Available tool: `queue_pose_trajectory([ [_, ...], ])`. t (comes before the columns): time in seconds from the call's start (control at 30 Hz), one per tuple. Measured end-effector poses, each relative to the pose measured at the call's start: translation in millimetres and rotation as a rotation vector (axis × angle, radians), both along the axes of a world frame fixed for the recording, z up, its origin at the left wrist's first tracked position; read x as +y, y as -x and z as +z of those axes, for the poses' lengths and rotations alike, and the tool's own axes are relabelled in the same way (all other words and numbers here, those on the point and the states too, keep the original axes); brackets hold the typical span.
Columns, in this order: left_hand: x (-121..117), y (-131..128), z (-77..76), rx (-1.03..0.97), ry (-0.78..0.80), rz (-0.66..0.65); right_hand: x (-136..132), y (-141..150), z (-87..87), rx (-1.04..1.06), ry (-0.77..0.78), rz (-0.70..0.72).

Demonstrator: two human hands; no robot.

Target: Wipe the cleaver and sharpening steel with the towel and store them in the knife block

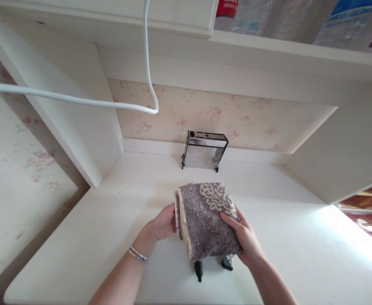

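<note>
Both my hands hold a folded cloth (208, 224), greyish purple with a cream scroll pattern and pale edges, above the white desk (135, 186). My left hand (166, 221) grips its left side, fingers partly hidden behind the folds. On the right side my right hand (245, 235) is closed, thumb on top and other fingers around the edge. Sticking out below the cloth are a black pointed object (198, 271) and a second black item with a clear part (227, 263); the cloth hides the rest of them.
Behind the cloth, a slim silver-and-black box (204, 150) on small feet stands near the back wall. A white cable (109, 103) hangs across the upper left. Overhead is a shelf (268, 46) with plastic bottles. Side panels (341, 144) bound the desk.
</note>
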State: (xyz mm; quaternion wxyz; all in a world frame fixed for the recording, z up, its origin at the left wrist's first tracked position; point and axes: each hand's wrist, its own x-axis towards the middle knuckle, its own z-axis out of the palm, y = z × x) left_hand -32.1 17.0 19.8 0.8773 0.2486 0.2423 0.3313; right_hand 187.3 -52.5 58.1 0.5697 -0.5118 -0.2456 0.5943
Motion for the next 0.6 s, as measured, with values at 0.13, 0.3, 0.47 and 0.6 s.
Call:
queue_pose_trajectory([
  [0.13,9,-4,10.0,0.031,-0.039,-0.073,5,-55,19.9,-0.059,-0.055,-0.149],
  [0.3,16,2,1.8,0.115,0.018,0.222,4,-138,8.9,-0.151,0.012,-0.202],
  [0.47,22,-2,-11.5,0.253,0.1,0.396,-12,-207,-36.8,-0.492,0.319,-0.137],
  [0.6,22,-7,-12.4,0.286,0.067,0.375,-20,-237,-54.2,-0.852,0.367,-0.117],
])
